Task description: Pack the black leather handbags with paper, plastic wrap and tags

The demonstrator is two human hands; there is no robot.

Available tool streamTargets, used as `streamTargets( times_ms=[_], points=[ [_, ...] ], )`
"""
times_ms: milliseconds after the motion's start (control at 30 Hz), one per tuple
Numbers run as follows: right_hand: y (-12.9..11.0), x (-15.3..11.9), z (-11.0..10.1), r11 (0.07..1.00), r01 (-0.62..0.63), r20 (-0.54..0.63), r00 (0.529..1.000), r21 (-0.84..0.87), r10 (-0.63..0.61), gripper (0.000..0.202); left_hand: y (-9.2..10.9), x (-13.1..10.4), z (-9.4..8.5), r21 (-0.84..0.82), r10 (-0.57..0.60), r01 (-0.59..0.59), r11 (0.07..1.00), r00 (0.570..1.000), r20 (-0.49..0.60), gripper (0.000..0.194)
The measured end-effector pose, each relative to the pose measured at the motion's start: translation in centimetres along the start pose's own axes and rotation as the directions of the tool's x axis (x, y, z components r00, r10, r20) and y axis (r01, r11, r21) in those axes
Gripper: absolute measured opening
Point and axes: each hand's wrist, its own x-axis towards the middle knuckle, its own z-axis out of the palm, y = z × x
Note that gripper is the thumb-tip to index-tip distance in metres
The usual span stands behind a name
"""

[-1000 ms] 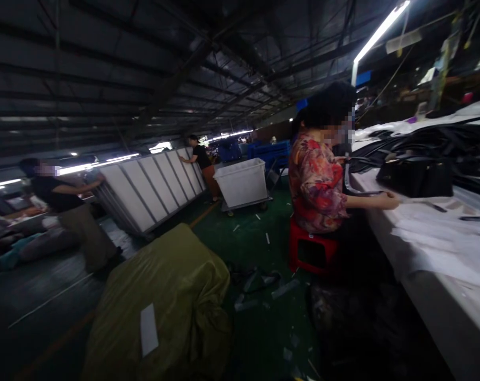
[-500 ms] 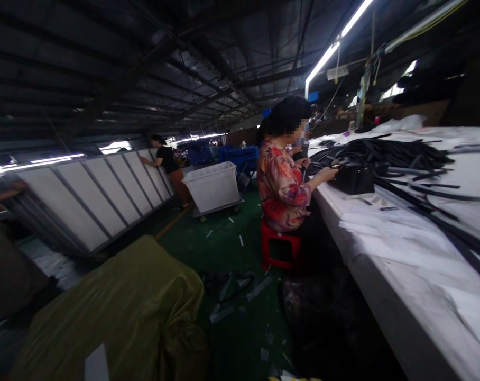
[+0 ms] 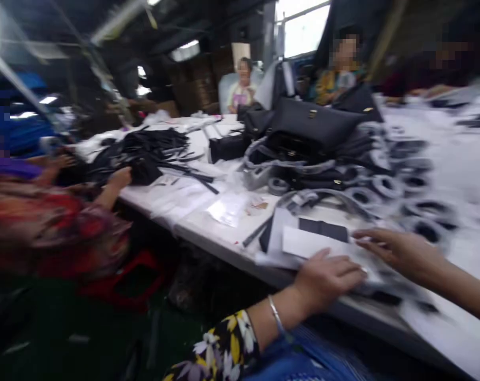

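Note:
My left hand [image 3: 330, 278], with a bracelet at the wrist and a flowered sleeve, lies palm down at the table's near edge. Its fingers stretch over the lower edge of a white sheet [image 3: 309, 243]. Behind that sheet lies a flat black piece [image 3: 323, 228]. My right hand [image 3: 402, 256] reaches in from the right, just past the black piece's right end. Thumb and fingertips there come together in a pinch; blur hides what is between them. Clear wrapping and dark pieces lie blurred under and between the hands.
Black handbags [image 3: 315, 124] are piled behind my hands, beside grey wrapped rings [image 3: 386, 185]. Left along the white table [image 3: 196, 222] a co-worker in a red patterned top [image 3: 53, 227] sits by black strips [image 3: 153, 143]. Other people sit across the table.
My view has swung right, from the aisle with its carts and green-covered heap to the table. Both my hands, out of sight before, now show.

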Motion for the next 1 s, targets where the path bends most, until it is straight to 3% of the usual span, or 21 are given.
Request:
streamTargets(
  times_ms=[100, 200, 300, 400, 500, 567, 667, 767, 900, 1000],
  points=[
    [-0.4, -5.7, -2.7, 0.996, 0.03, 0.217, 0.976, -0.083, -0.011, 0.032, 0.3, 0.8, 0.5, -0.189, -0.023, 0.004, 0.982, 0.995, -0.095, 0.033],
    [-2.6, -8.1, -1.7, 0.98, 0.098, 0.227, 0.972, -0.176, -0.056, 0.056, -1.3, 0.0, -0.9, -0.222, 0.062, -0.078, 0.972, 0.995, -0.076, 0.037],
    [-3.6, -9.0, -0.4, 0.953, 0.139, 0.218, 0.973, -0.27, -0.081, 0.066, -3.5, -1.7, -3.3, -0.067, 0.114, -0.115, 0.991, 0.993, -0.018, 0.04],
    [-3.6, -9.2, -0.2, 0.945, 0.14, 0.203, 0.976, -0.295, -0.081, 0.067, -5.8, -3.4, -5.8, 0.08, 0.06, -0.068, 0.994, 0.993, 0.103, 0.048],
    [-3.6, -9.3, -0.5, 0.945, 0.136, 0.195, 0.978, -0.297, -0.08, 0.066, -7.1, -4.2, -7.7, 0.123, 0.041, -0.065, 0.99, 0.981, 0.188, 0.072],
    [-3.7, -9.2, -0.5, 0.947, 0.128, 0.192, 0.979, -0.293, -0.073, 0.067, -7.4, -4.3, -8.1, 0.143, 0.079, -0.108, 0.984, 0.977, 0.198, 0.076],
    [-3.7, -8.9, -0.6, 0.95, 0.121, 0.198, 0.978, -0.288, -0.064, 0.069, -7.7, -4.4, -7.2, 0.185, 0.16, -0.19, 0.964, 0.973, 0.166, 0.057],
    [-3.8, -8.9, -0.6, 0.951, 0.121, 0.207, 0.976, -0.283, -0.062, 0.069, -8.1, -4.9, -5.3, 0.175, 0.208, -0.222, 0.959, 0.973, 0.096, 0.048],
    [-5.7, -10.1, -0.1, 0.957, 0.119, 0.115, 0.989, -0.264, -0.091, 0.06, -8.2, -6.2, -3.3, 0.123, 0.172, -0.168, 0.978, 0.985, -0.024, 0.044],
    [-8.3, -11.0, 1.0, 0.964, 0.189, 0.03, 0.982, -0.188, -0.187, 0.057, -8.0, -6.6, -2.8, 0.086, 0.122, -0.119, 0.989, 0.992, -0.039, 0.045]
  ],
)
